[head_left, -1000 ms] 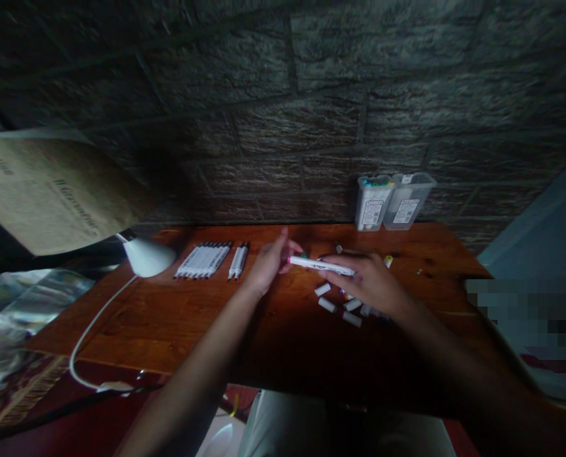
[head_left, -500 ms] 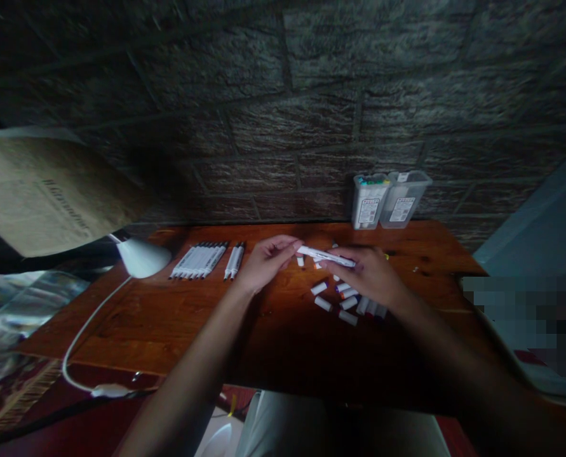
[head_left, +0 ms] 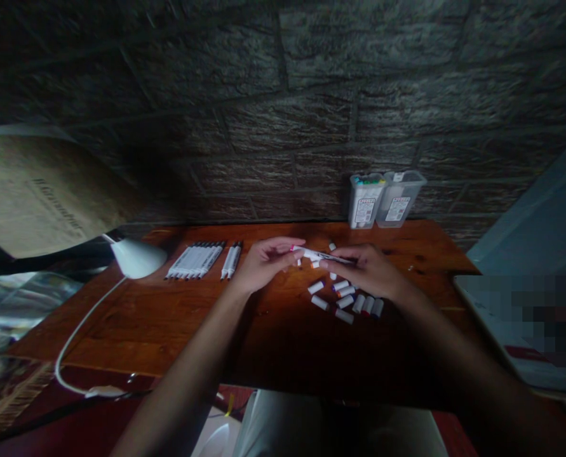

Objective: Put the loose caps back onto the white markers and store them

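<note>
A white marker [head_left: 318,254] is held between my two hands above the wooden table, with a pink tip at its left end. My left hand [head_left: 269,259] pinches that end, and my right hand [head_left: 366,270] grips the other end. Several loose marker caps [head_left: 345,301], white with coloured ends, lie scattered below and beside my right hand. To the left of my left hand, a small group of uncapped-looking markers [head_left: 231,260] lies beside a longer row of white markers [head_left: 194,261] with dark tips.
Two clear plastic cases [head_left: 399,200] stand at the back right of the wooden table [head_left: 168,336], against the stone wall; the left case [head_left: 364,203] holds markers. A lamp [head_left: 140,257] with a white cable stands at the left. Paper shade [head_left: 49,197] hangs above it.
The left end of the marker now shows pink where it looked white before. My right hand has shifted slightly, uncovering more caps. The whole view has moved a little.
</note>
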Motion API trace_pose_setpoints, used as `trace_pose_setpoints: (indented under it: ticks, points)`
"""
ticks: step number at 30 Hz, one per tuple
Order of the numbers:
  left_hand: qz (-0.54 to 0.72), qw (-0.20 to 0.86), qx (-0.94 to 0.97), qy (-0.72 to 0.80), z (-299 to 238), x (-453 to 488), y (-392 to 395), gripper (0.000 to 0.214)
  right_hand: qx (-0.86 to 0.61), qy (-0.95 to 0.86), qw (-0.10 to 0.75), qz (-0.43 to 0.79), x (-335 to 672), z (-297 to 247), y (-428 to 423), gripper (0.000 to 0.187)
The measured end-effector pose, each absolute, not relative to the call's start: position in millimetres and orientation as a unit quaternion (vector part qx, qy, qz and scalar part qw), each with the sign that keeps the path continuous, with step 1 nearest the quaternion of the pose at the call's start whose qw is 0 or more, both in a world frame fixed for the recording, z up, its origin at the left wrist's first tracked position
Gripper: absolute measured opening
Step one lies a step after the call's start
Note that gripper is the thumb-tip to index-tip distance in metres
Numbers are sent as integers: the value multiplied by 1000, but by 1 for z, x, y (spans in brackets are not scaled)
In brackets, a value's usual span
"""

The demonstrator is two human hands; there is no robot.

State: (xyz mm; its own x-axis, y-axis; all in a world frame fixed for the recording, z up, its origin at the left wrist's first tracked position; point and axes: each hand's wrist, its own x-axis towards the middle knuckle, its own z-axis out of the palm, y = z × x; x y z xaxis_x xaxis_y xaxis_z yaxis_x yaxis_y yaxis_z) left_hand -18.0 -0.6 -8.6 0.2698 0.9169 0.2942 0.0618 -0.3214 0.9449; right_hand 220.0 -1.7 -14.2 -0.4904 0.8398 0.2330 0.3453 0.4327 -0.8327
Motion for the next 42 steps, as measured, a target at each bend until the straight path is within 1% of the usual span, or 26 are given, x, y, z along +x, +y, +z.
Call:
trace_pose_setpoints:
  ticks: [4,7,12,16,22,26,32,38,42]
  points:
    - [551,494,568,361,-6,-16,5,41,-378,-774,355,364,220,-13,-3,34]
    - [594,520,478,387,-4,-14,10,54,-359,-803,332,341,216,-13,-7,31]
    - [557,617,418,367,-5,-5,7,65,-325,-856,296,272,199,-15,-18,22]
    - [532,663,401,341,-7,5,-1,69,-305,-864,289,277,191,-20,-23,23]
    - [518,659,438,326,-7,3,-5,72,-306,-856,303,287,189,-22,-28,23]
    - [490,645,475,344,-10,0,-4,75,-308,-866,295,262,187,-21,-31,25]
    - [465,632,499,368,-14,0,-3,78,-315,-878,288,218,185,-20,-32,23]
    - [500,608,489,376,-2,-1,-1,82,-327,-864,302,235,186,-21,-28,24]
    - [541,577,479,381,-2,-6,5,77,-350,-846,335,221,193,-20,-22,23]
